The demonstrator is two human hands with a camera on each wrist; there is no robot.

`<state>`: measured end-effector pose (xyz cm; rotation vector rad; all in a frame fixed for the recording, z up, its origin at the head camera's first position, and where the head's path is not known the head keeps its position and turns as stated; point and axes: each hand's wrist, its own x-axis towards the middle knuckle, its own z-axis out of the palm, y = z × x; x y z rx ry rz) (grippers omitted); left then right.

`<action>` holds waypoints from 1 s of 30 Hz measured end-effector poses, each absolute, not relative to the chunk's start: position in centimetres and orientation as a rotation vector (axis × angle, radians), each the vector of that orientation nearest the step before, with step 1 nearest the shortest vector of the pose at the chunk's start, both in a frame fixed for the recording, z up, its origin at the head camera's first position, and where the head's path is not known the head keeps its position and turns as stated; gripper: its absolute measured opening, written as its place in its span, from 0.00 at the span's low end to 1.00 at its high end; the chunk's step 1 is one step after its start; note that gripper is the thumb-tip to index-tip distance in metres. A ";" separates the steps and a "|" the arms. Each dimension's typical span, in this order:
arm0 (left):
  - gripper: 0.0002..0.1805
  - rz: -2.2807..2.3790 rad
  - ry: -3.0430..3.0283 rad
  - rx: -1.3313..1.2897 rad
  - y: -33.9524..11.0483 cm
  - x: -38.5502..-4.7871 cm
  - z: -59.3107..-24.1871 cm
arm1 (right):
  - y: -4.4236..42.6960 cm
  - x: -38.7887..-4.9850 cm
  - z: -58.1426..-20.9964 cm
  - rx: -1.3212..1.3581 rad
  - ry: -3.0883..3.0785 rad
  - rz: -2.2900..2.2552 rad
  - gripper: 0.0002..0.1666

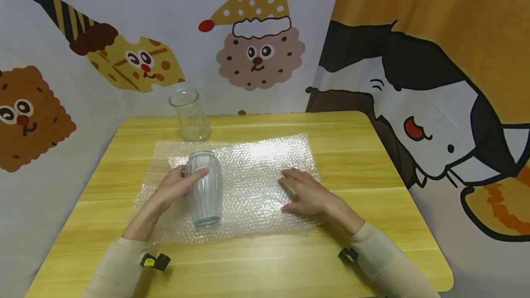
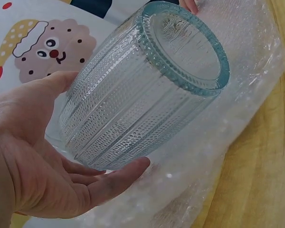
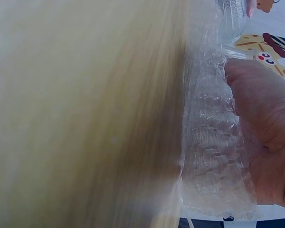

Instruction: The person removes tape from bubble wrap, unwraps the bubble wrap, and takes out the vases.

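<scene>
My left hand point(image 1: 175, 183) grips a ribbed clear glass vase point(image 1: 209, 192), thumb on one side and fingers on the other. The vase is tilted over, its thick bluish base point(image 2: 185, 52) facing my side in the left wrist view. Beneath it a sheet of bubble wrap point(image 1: 252, 187) lies spread on the table; whether the glass touches the sheet I cannot tell. Toward the sheet's right edge, my right hand point(image 1: 306, 192) rests on the wrap with its fingers spread and relaxed. Its thumb point(image 3: 247, 76) shows beside the wrap in the right wrist view.
A second clear glass vessel point(image 1: 192, 118), wide-mouthed, stands upright at the table's back left, just behind the wrap. The wood-grain table point(image 1: 281, 266) has rounded corners. Cartoon-printed cloth point(image 1: 157, 13) hangs behind and beside it.
</scene>
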<state>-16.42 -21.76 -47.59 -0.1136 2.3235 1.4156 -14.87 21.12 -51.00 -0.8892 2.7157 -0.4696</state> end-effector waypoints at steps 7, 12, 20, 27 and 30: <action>0.64 1.364 2.347 -0.136 -21.9 -16.6 -47.4 | 21.1 -14.9 -51.0 -0.897 2.723 -0.463 0.55; 0.65 1.358 2.348 -0.154 -21.8 -16.6 -47.5 | 21.1 -14.9 -51.0 -0.901 2.723 -0.469 0.55; 0.63 1.384 2.348 -0.145 -21.6 -16.6 -47.7 | 21.1 -14.8 -50.9 -0.895 2.717 -0.466 0.56; 0.63 1.384 2.352 -0.153 -21.6 -16.6 -47.8 | 21.1 -14.8 -50.9 -0.891 2.713 -0.468 0.56; 0.63 1.392 2.351 -0.151 -21.7 -16.6 -48.0 | 21.1 -14.8 -50.9 -0.887 2.712 -0.465 0.56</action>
